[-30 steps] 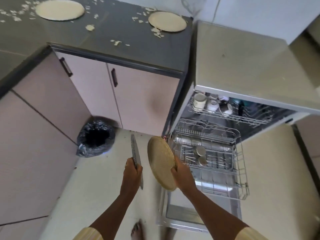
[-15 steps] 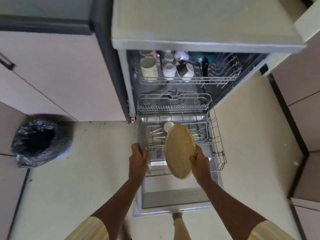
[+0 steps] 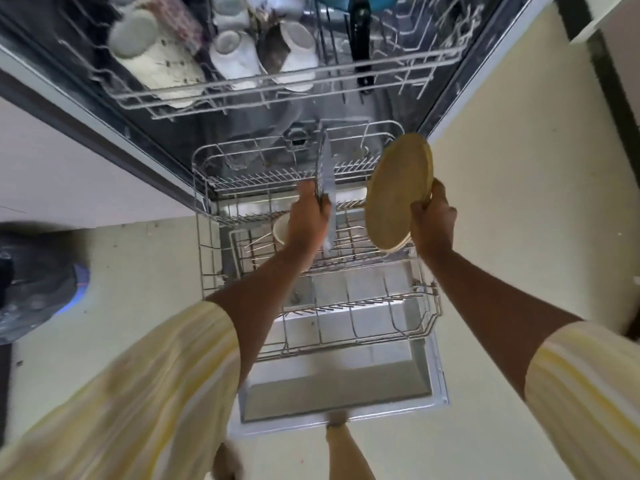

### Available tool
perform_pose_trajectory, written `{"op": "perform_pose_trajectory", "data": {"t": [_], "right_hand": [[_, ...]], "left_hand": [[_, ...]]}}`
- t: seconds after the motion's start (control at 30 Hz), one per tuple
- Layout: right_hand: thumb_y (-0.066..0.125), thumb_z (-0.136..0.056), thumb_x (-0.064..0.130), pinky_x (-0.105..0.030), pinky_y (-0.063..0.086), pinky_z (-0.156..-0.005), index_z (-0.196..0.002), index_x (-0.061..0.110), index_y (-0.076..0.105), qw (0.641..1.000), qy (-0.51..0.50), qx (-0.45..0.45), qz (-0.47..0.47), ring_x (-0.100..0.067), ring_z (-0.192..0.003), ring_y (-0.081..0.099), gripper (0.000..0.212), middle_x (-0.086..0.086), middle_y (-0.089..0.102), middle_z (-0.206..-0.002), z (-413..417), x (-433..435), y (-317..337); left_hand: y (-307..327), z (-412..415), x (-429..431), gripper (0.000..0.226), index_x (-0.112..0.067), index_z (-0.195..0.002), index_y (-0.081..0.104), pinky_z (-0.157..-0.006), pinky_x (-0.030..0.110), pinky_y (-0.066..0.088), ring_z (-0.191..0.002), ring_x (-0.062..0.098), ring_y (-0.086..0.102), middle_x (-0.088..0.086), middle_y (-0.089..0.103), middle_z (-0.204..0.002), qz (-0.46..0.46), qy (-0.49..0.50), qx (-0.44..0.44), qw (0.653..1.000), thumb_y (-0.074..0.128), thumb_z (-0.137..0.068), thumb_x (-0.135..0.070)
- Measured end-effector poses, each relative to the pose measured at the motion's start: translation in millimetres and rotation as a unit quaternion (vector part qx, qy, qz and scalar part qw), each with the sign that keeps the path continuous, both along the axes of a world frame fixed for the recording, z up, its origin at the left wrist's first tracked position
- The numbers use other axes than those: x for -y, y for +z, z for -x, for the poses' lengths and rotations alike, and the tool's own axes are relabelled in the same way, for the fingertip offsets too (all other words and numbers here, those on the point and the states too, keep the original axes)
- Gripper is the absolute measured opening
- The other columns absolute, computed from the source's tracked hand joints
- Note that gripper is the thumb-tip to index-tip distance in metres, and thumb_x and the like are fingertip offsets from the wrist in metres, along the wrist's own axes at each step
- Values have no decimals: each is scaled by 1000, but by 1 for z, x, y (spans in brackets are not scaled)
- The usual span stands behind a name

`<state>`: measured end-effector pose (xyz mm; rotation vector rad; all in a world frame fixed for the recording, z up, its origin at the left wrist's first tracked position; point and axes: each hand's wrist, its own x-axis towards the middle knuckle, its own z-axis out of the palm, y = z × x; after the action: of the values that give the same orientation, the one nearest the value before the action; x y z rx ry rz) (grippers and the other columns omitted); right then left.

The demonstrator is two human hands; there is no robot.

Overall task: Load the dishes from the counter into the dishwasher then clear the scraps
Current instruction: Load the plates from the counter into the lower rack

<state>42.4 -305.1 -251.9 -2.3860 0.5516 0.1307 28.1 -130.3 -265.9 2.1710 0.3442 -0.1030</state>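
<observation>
The left hand point(image 3: 308, 216) is clamped round a knife point(image 3: 325, 168), blade pointing away, above the middle of the pulled-out lower rack point(image 3: 429, 308) of the open dishwasher. The right hand point(image 3: 433, 220) grips the rim of a round tan plate point(image 3: 398, 192), held on edge over the rack's right side. A small bowl point(image 3: 281, 230) lies in the rack just left of the left hand. Mugs point(image 3: 232, 53) sit upturned in the upper rack point(image 3: 277, 88).

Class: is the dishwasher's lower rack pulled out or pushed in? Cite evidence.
Pulled out: the lower rack sits over the lowered door, outside the tub.
</observation>
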Motion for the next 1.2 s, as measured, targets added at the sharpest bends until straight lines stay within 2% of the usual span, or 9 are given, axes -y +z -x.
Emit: {"op": "perform_pose_trajectory", "data": {"t": [0.1,0.2,0.4,0.5,0.6,0.77,0.87,1.07,1.2], "right_hand": [[38,-89,4,-39,48,-74,-133,7,40,1000,27,4,9,-42,-93,58,44,-28,59,-108,-29,13,-8],[36,-91,4,-43,50,-78,-134,7,39,999,38,3,6,-42,-95,57,43,-26,58,-111,-51,22,-16],[33,-94,6,-49,52,-85,-134,10,39,999,46,-3,-13,-40,-97,57,41,-21,57,-114,-76,27,-30],[32,-96,8,-49,51,-88,-136,10,37,999,49,0,-23,-39,-100,56,40,-20,55,-115,-84,25,-34],[32,-96,8,-45,51,-89,-137,10,36,998,50,6,-22,-36,-100,59,41,-18,58,-115,-94,26,-37],[36,-98,13,-34,50,-87,-136,10,39,997,68,28,-5,-29,-98,60,39,-12,61,-113,-104,31,-46],[36,-96,15,-33,47,-87,-135,10,40,997,69,40,17,-32,-98,60,39,-13,62,-111,-103,34,-54],[34,-94,9,-38,46,-85,-143,11,30,994,87,55,25,-37,-100,55,49,-18,59,-113,-99,31,-52],[36,-97,12,-38,49,-83,-144,11,27,989,134,50,38,-34,-100,59,48,-18,61,-113,-105,24,-60]], "left_hand": [[-13,-32,20,20,2,-114,39,-48,37,44,-56,15,49,5,50,-71,-6,-23,11,1000,40,-98,-10],[-24,-54,34,24,5,-118,38,-39,12,28,-48,6,37,-4,40,-61,-19,-33,14,999,39,-98,-10],[-36,-80,56,25,12,-115,40,-41,13,29,-47,4,31,-7,32,-61,-25,-46,31,998,39,-98,-6],[-41,-89,63,28,13,-117,38,-42,13,29,-51,13,36,1,39,-65,-58,-56,42,996,38,-99,-7],[-47,-97,70,27,13,-118,37,-41,18,33,-59,20,44,11,44,-72,-64,-72,42,994,37,-99,-6],[-59,-113,79,26,9,-120,36,-46,18,33,-55,8,43,-2,42,-66,-60,-55,28,996,37,-98,-4],[-58,-115,86,28,11,-120,36,-50,24,26,-63,18,47,9,48,-75,-91,-81,10,993,35,-99,-8],[-60,-116,95,28,7,-122,31,-43,13,32,-60,18,49,1,46,-64,-67,-75,19,995,37,-98,-6],[-62,-117,96,27,5,-120,31,-46,22,36,-58,18,51,8,52,-72,-29,-71,20,997,39,-97,-7]]}}
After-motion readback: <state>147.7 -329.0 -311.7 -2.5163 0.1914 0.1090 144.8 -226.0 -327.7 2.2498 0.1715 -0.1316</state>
